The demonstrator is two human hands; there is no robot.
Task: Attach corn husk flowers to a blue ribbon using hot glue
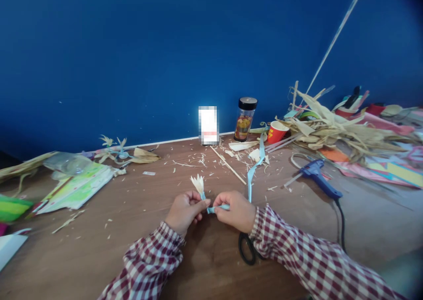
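Observation:
Between thumb and fingers, my left hand point(189, 209) pinches a corn husk flower point(198, 184), its pale pointed petals spread upward and its base wrapped in light blue. A light blue ribbon point(253, 176) trails from behind my right hand toward the back of the table. My right hand point(235, 209) is closed on a stretch of that ribbon close to the flower's base; the two hands are almost touching. Black-handled scissors point(247, 249) lie under my right wrist, their blades hidden by the arm.
A blue glue gun point(320, 176) with a black cord lies at right. Behind it are a heap of dried husks point(330, 124), a red paper cup point(276, 132) and a dark-lidded jar point(245, 119). Husk scraps and a thin stick point(228, 164) litter the table. A painted sheet point(79, 187) lies left.

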